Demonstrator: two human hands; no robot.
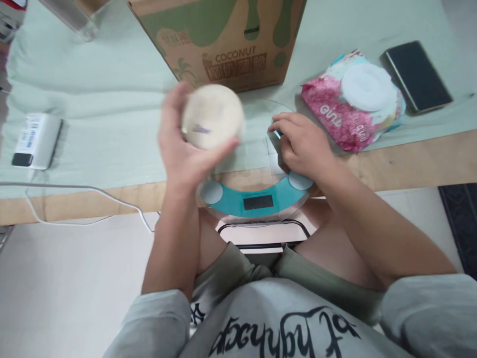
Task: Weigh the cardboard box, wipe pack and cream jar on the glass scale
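Note:
A round, cream-coloured coconut (214,114) with a flattish top and a small purple mark is gripped in my left hand (182,154), fingers wrapped around its left side and thumb along the near side. Motion blurs both a little. It is held up over a clear glass scale with a teal band (234,201), which juts past the table's near edge. The scale's dark display faces me. My right hand (301,144) is over the scale's right part, its fingers curled and closed. Something small and dark shows at its fingertips, but the fingers mostly hide it.
A cardboard box with coconut printing (238,49) stands behind the scale. To the right are a pink wipes pack (335,109) and a dark phone (419,77). A white power bank (37,141) lies left, with a white cable (93,189) hanging over the table edge.

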